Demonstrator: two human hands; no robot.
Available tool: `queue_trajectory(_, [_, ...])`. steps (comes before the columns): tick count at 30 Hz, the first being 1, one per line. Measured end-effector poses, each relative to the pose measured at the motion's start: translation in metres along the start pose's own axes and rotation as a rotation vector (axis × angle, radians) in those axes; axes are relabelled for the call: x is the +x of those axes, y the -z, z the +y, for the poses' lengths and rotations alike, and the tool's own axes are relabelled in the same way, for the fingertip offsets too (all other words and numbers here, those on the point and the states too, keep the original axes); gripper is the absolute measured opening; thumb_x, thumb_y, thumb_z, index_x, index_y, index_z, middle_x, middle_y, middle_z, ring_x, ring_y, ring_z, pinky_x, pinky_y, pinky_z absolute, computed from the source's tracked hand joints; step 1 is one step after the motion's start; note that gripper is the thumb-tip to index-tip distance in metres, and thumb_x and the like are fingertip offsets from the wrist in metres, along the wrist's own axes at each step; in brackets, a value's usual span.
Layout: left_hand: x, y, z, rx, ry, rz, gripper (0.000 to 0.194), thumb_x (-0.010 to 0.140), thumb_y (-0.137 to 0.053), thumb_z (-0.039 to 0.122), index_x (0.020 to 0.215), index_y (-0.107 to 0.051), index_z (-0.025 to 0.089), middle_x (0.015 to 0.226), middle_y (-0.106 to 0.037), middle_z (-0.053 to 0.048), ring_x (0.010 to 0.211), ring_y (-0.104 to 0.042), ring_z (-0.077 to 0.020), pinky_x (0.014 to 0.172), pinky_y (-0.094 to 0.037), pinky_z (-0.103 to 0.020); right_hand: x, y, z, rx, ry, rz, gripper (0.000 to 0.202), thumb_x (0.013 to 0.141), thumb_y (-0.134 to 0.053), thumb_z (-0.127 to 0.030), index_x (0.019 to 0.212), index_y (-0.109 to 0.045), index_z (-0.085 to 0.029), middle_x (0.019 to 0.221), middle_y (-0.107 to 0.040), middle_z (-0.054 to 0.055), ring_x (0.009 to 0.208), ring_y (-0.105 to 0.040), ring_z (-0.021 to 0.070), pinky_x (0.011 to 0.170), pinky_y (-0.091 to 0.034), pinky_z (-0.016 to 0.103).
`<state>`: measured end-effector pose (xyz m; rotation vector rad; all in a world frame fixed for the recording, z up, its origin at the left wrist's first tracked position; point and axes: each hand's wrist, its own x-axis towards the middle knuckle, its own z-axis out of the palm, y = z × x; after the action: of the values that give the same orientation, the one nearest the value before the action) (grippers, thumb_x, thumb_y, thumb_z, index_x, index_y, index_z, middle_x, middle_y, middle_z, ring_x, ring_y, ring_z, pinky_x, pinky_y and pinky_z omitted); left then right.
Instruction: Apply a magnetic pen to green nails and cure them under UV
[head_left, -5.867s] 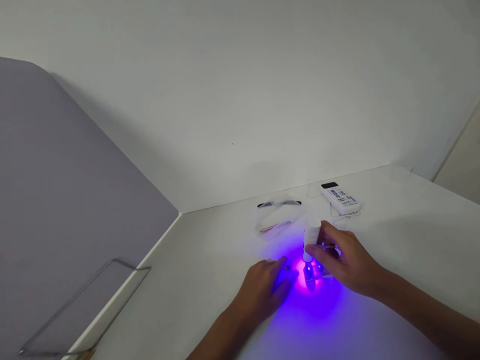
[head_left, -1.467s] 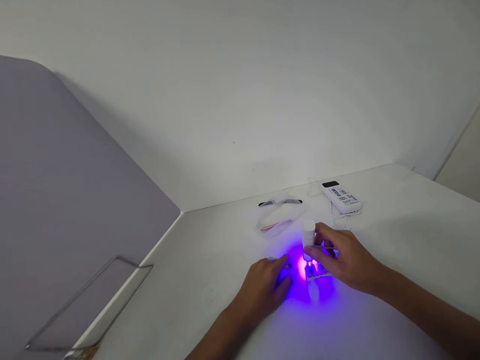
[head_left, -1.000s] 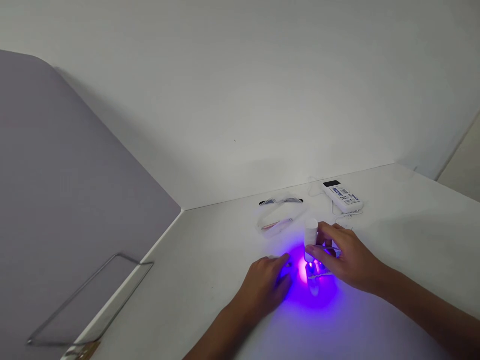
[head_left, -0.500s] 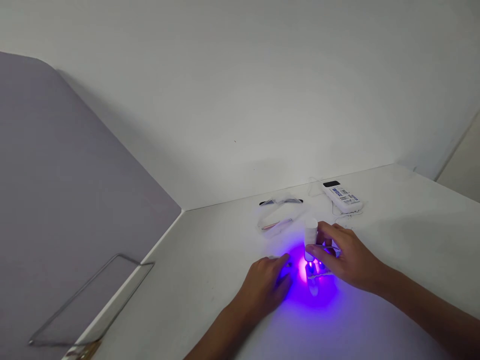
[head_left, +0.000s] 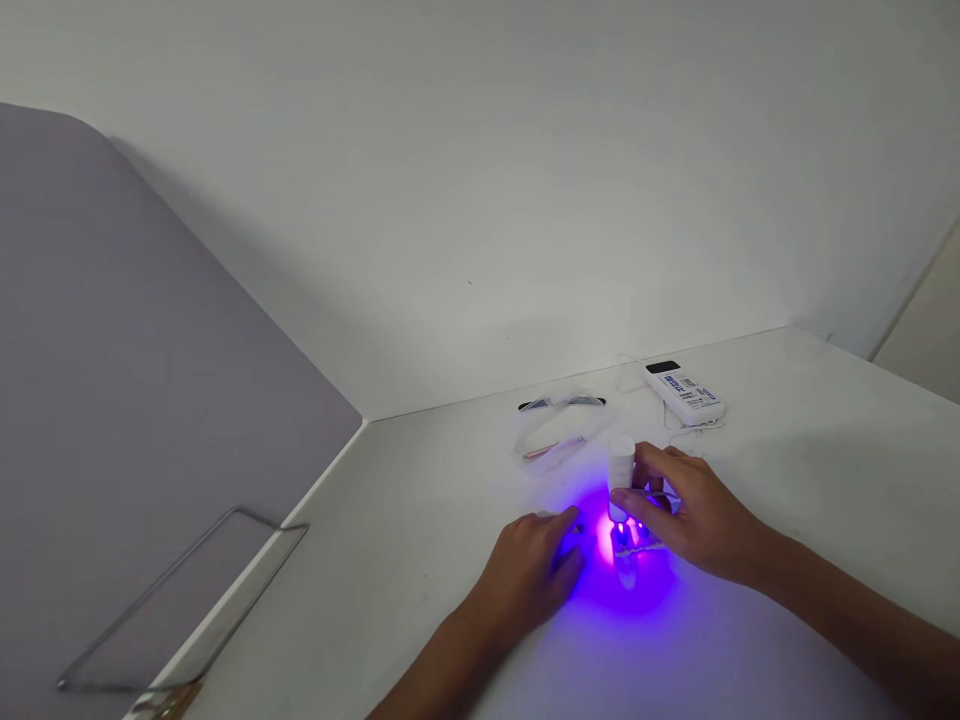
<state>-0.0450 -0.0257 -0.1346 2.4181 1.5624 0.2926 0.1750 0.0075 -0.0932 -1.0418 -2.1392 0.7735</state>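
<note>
My right hand (head_left: 701, 510) is closed around a small white UV lamp (head_left: 621, 465), thumb on its near side. The lamp stands upright and throws violet light down onto the white table. Beneath the lamp lies a small pale piece with a ragged edge (head_left: 637, 548), mostly washed out by the glow. My left hand (head_left: 529, 570) rests on the table just left of the light, its fingers bent and drawn together. A bit of something pale shows by its fingertips, but I cannot make out what it is.
Behind the hands lies a clear plastic bag (head_left: 559, 425) with a pinkish pen-like stick (head_left: 553, 448) by it. A white power bank (head_left: 684, 393) with a thin cable sits at the back right. A metal wire frame (head_left: 180, 600) stands at the left table edge, near a grey panel (head_left: 150, 380).
</note>
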Motion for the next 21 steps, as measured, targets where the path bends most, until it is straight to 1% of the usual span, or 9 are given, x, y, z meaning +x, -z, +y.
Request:
queue_trajectory(15, [-0.0005,-0.0009,-0.0002,-0.005,0.004,-0.001,0.017,0.082,-0.045,0.014,0.091,-0.058,0.020,0.075,-0.068,-0.002,0.063,-0.058,-0.0188,0.059,-0.036,-0.028,0.0008,0.0012,-0.0028,0.019,0.006,-0.006,0.027,0.097,-0.053,-0.045,0.082,-0.056,-0.023,0.069,-0.062,-0.001,0.063,-0.054,0.0152,0.058,-0.043,0.028])
queue_trajectory(21, [-0.0006,-0.0012,-0.0001,0.000,0.008,-0.004,0.016,0.081,-0.046,0.013,0.090,-0.058,0.020,0.073,-0.067,-0.002,0.061,-0.057,-0.0185,0.058,-0.034,-0.027,0.0002,0.0006,-0.0020,0.023,0.009,0.001,0.029,0.096,-0.054,-0.042,0.075,-0.052,-0.023,0.068,-0.062,-0.002,0.062,-0.054,0.0151,0.058,-0.043,0.028])
